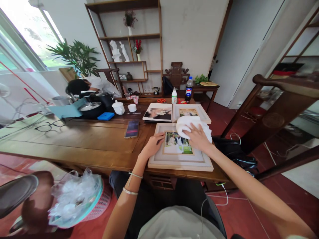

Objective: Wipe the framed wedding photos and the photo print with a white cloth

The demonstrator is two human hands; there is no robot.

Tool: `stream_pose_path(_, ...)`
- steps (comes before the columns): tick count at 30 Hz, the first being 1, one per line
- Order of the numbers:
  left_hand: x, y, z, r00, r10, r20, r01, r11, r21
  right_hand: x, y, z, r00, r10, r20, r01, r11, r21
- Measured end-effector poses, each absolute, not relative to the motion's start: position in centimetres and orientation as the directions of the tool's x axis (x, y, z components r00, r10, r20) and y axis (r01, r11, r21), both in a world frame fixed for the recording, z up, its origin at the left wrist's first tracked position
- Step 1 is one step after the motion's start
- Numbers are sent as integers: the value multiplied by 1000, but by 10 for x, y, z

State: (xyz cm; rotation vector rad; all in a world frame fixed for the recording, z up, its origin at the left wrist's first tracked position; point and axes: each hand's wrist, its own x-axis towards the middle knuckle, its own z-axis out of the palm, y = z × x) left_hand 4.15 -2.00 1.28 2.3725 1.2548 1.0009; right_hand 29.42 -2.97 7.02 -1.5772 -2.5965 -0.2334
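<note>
A pale picture frame (179,165) lies flat at the table's front edge, with a photo (178,143) of people on grass inside it. On the frame's left border rests my left hand (152,145), its fingers stretched toward the photo and touching it near the edge. My right hand (198,137) presses a bunched white cloth (189,124) onto the frame's upper right part. Some of the cloth is hidden under my fingers. Just behind, another framed photo (204,113) and a picture panel (157,112) lie side by side.
On the wooden table (99,136) are a phone (132,128), glasses (50,126), a blue block (106,116), a white teapot (118,107), a white bottle (174,96) and a cola bottle (188,89). A basket of plastic bags (99,204) stands lower left. Another person (99,84) leans across the far side.
</note>
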Motion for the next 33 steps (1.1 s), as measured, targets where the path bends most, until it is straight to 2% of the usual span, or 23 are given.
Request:
stream_pose_path(3, 42, -21, 14, 380, 808, 451, 614, -585, 530, 288, -6, 74, -458, 878, 136, 889, 451, 79)
stream_pose_path(7, 43, -21, 14, 364, 802, 473, 600, -591, 540, 267, -21, 74, -586, 809, 54, 810, 583, 59)
stream_pose_path(11, 44, -19, 11, 374, 795, 476, 601, -600, 529, 257, -77, 84, -717, 696, -34, 697, 714, -69)
stream_pose_path(15, 43, -17, 10, 397, 797, 455, 622, -598, 506, 267, -127, 104, -788, 616, -23, 606, 768, -209)
stream_pose_path(19, 43, -13, 12, 405, 801, 442, 633, -594, 496, 287, -130, 111, -731, 679, -67, 667, 691, -277)
stream_pose_path(22, 46, -11, 13, 365, 808, 463, 632, -580, 514, 298, -109, 102, -657, 753, -50, 741, 631, -231)
stream_pose_path(28, 54, -9, 9, 303, 820, 486, 636, -554, 537, 277, -74, 80, -562, 827, 32, 821, 562, -101)
stream_pose_path(33, 50, -9, 13, 356, 792, 496, 582, -604, 545, 228, -86, 70, -585, 811, 22, 809, 585, -52)
